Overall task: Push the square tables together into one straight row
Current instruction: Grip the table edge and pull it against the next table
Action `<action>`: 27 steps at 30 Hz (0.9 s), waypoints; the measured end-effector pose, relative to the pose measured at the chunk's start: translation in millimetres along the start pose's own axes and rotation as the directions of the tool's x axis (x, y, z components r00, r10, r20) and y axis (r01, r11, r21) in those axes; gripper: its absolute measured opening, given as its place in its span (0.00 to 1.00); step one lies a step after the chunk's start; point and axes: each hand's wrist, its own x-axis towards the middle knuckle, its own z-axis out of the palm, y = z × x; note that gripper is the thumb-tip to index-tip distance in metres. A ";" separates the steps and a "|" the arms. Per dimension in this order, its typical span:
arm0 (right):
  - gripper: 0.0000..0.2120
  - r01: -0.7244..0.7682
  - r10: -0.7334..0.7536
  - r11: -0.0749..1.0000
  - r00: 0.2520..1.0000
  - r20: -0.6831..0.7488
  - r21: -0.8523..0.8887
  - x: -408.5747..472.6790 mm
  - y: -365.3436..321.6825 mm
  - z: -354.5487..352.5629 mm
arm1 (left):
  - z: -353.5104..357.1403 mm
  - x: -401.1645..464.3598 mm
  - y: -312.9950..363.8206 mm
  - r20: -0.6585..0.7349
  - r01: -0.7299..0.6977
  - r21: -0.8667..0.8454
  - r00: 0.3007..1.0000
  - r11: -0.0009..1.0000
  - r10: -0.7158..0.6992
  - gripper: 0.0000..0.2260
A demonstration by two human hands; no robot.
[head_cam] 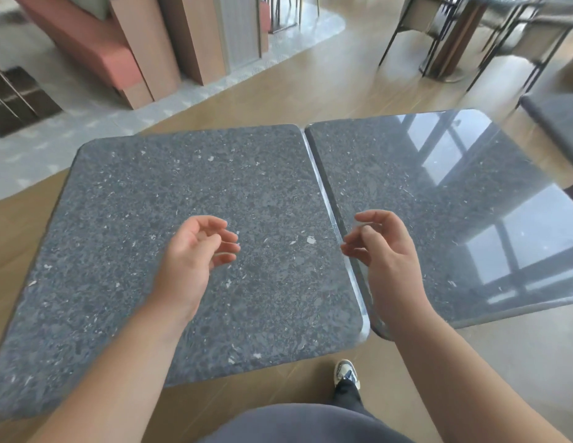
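Two square tables, left table and right table, sit edge to edge; your left hand and right hand hover loosely curled, holding nothing.

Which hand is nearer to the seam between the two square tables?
Right. The right hand hovers over the seam, its fingertips crossing it. The left hand is further left, above the left table.
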 end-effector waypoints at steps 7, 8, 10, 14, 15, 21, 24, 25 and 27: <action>0.13 -0.023 0.020 0.999 0.997 0.079 0.037 71.6 -11.9 -74.7 | 108.5 25.4 11.9 -0.047 -0.077 0.054 0.996 0.996 0.079 0.10; 0.12 -0.028 0.023 0.999 0.995 0.098 0.045 82.8 -14.4 -87.5 | 125.2 28.7 14.3 -0.062 -0.089 0.050 0.994 0.995 0.092 0.10; 0.10 -0.026 0.018 0.998 0.990 0.138 0.056 104.5 -20.7 -111.1 | 155.0 35.0 18.1 -0.086 -0.116 0.038 0.989 0.992 0.119 0.09; 0.10 -0.022 0.010 0.998 0.981 0.191 0.064 142.1 -31.9 -150.6 | 196.7 38.7 18.9 -0.101 -0.141 0.041 0.984 0.989 0.144 0.11; 0.10 -0.020 0.007 0.998 0.980 0.201 0.061 147.6 -32.1 -158.5 | 202.9 36.4 15.4 -0.103 -0.129 0.044 0.986 0.991 0.133 0.11; 0.12 -0.095 0.086 0.995 0.978 0.190 0.038 134.9 -0.2 -187.8 | 218.5 2.3 -28.0 -0.145 0.009 0.040 0.989 0.999 -0.003 0.10; 0.12 -0.142 0.139 0.990 0.971 0.193 0.003 115.6 17.9 -192.7 | 214.3 -11.1 -44.9 -0.155 0.056 0.012 0.986 0.998 -0.053 0.11; 0.12 -0.151 0.150 0.988 0.971 0.188 -0.012 110.2 21.6 -193.6 | 212.5 -14.3 -48.8 -0.152 0.062 0.010 0.987 0.998 -0.060 0.11; 0.12 -0.161 0.165 0.986 0.970 0.176 -0.035 101.0 26.1 -194.4 | 209.6 -20.1 -55.6 -0.145 0.070 0.008 0.987 0.997 -0.069 0.11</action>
